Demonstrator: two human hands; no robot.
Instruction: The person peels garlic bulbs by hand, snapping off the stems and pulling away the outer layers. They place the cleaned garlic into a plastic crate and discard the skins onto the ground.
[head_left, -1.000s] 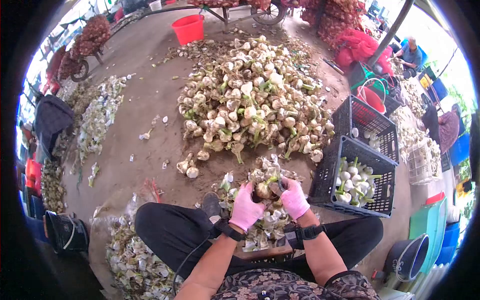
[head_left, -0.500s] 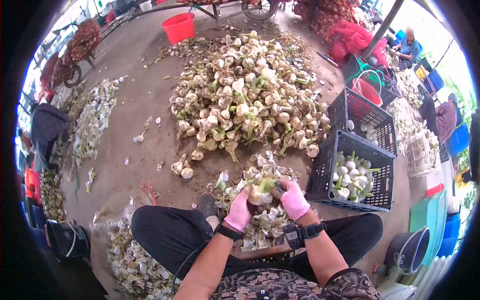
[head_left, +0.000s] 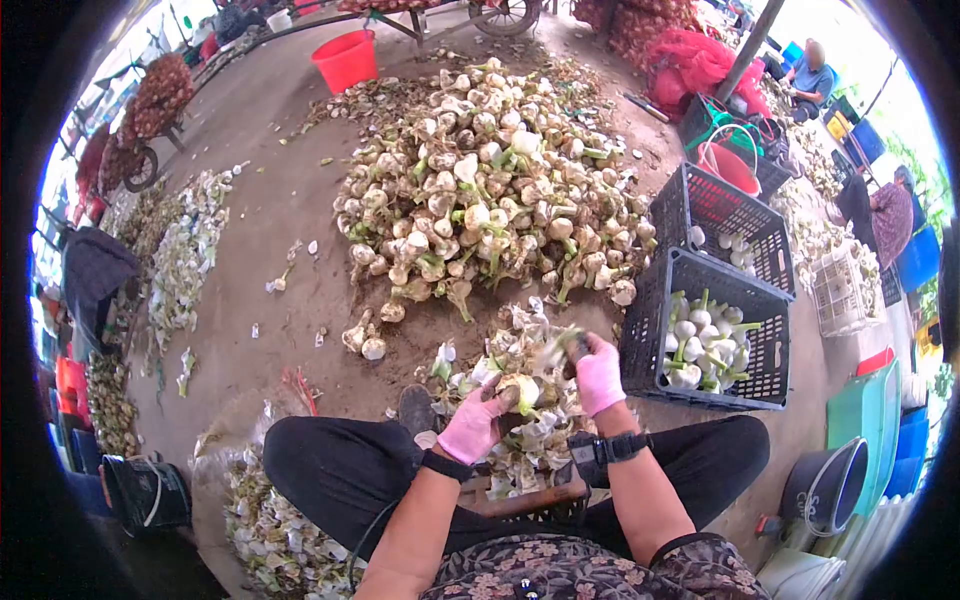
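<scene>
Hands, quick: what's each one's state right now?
Left hand: closed, holding a garlic bulb.
Right hand: closed; what it grips is blurred.

Single view: camera on my head, fisheye, dark round rim at frame edges. Faces forward and down over my lap. Nearest lens, low centre: my left hand with garlic bulb, and my right hand. Garlic pile on floor ahead, mid-distance. Black crate near, at my right. Red bucket far, at top edge.
</scene>
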